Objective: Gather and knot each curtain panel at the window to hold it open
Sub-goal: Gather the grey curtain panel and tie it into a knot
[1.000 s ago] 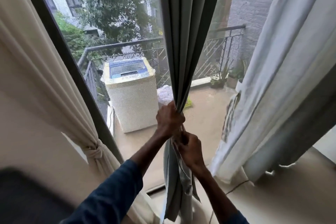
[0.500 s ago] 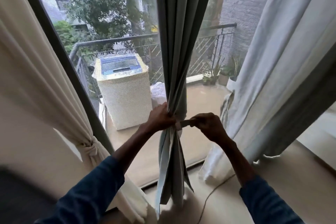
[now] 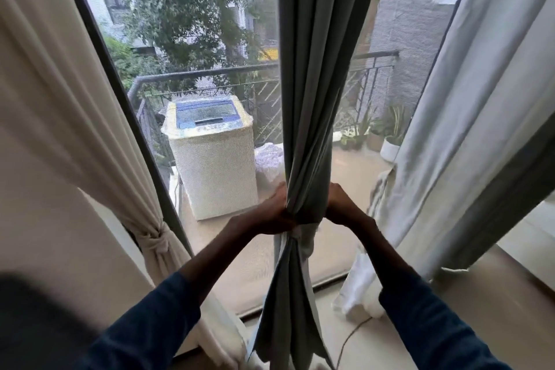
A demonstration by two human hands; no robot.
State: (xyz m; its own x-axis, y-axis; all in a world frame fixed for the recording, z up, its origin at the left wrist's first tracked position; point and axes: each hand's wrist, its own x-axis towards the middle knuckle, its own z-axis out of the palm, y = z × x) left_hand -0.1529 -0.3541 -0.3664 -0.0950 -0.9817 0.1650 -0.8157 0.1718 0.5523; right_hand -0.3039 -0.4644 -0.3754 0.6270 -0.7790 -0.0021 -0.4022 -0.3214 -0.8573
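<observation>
The grey curtain (image 3: 312, 99) hangs down the middle from 12 o'clock to 6 o'clock, and the left hand (image 3: 270, 215) squeezes it tight from its 9 o'clock side while the right hand (image 3: 342, 207) wraps round it from 3 o'clock, with the cream curtain (image 3: 75, 105) knotted at 8 o'clock.

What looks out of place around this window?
The pale right curtain hangs untied, its hem bunched on the floor, unlike the knotted cream curtain at left.
</observation>
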